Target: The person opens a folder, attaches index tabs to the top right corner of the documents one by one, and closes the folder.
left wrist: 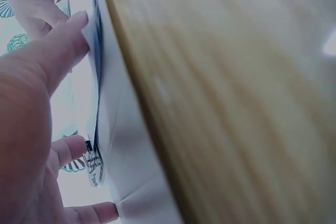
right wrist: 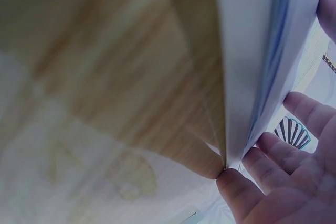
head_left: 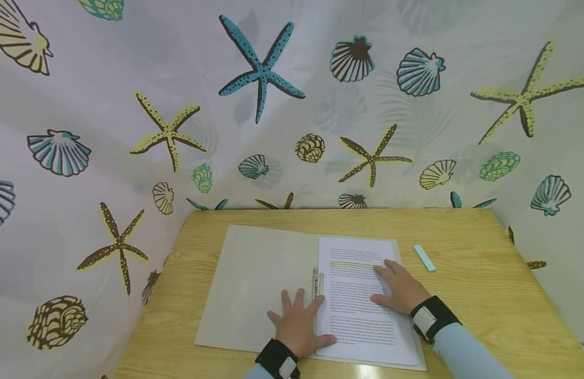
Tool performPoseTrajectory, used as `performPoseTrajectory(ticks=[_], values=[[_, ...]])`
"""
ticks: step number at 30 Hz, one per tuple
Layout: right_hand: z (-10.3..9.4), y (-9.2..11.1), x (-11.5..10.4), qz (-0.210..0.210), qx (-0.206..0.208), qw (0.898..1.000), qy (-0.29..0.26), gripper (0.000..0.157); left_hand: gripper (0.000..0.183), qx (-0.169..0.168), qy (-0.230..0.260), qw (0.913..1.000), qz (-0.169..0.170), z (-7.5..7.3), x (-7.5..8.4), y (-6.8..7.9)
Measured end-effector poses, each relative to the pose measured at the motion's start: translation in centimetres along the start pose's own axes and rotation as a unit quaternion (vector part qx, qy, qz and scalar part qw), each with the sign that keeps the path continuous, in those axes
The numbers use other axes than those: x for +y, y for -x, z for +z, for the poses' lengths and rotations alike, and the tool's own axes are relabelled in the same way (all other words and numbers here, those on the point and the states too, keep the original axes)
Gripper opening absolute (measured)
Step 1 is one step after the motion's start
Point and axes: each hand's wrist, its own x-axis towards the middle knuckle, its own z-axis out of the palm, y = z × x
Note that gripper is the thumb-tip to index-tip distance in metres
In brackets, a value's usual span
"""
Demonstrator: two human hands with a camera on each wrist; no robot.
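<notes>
A cream folder (head_left: 256,281) lies spread on the table, with a stack of printed paper (head_left: 355,326) on its right half. A metal clip (head_left: 315,281) sits at the fold. Near the top of the sheet runs a yellow highlighted line (head_left: 351,264). My left hand (head_left: 296,326) is spread over the fold, its thumb on the paper's lower left. On the right part of the sheet rests my right hand (head_left: 403,288), a fingertip by the yellow line's end. In the right wrist view, right-hand fingers (right wrist: 265,169) lie along the stack's edge. Neither hand grips anything.
A pale blue strip (head_left: 424,258) lies on the wooden table (head_left: 481,273), right of the folder. Behind and at both sides hangs a white cloth (head_left: 292,105) printed with starfish and shells.
</notes>
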Motion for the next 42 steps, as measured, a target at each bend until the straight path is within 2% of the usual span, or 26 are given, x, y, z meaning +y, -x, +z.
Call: performPoseTrajectory(ticks=[14, 22, 27, 33, 37, 42], values=[[-0.1, 0.1, 0.2, 0.004, -0.001, 1.0, -0.009, 0.089, 0.097, 0.006, -0.012, 0.9999, 0.009, -0.2, -0.2, 0.1], [-0.2, 0.3, 0.2, -0.012, 0.012, 1.0, 0.002, 0.087, 0.093, 0.041, -0.059, 0.997, 0.029, -0.5, 0.0, 1.1], [0.1, 0.4, 0.5, -0.022, 0.018, 0.999, 0.015, 0.088, 0.093, 0.04, -0.075, 0.9959, 0.029, -0.8, 0.2, 1.5], [-0.1, 0.5, 1.0, -0.034, 0.024, 0.999, 0.006, 0.084, 0.092, 0.049, -0.055, 0.9971, 0.02, -1.2, 0.4, 1.8], [-1.1, 0.4, 1.9, -0.017, 0.057, 0.998, 0.01, 0.072, 0.085, 0.075, -0.044, 0.996, 0.02, -1.4, 0.4, 2.2], [-2.9, 0.5, 3.7, 0.04, 0.124, 0.991, 0.015, 0.055, 0.075, 0.113, -0.039, 0.9927, 0.02, -1.8, 0.6, 2.0]])
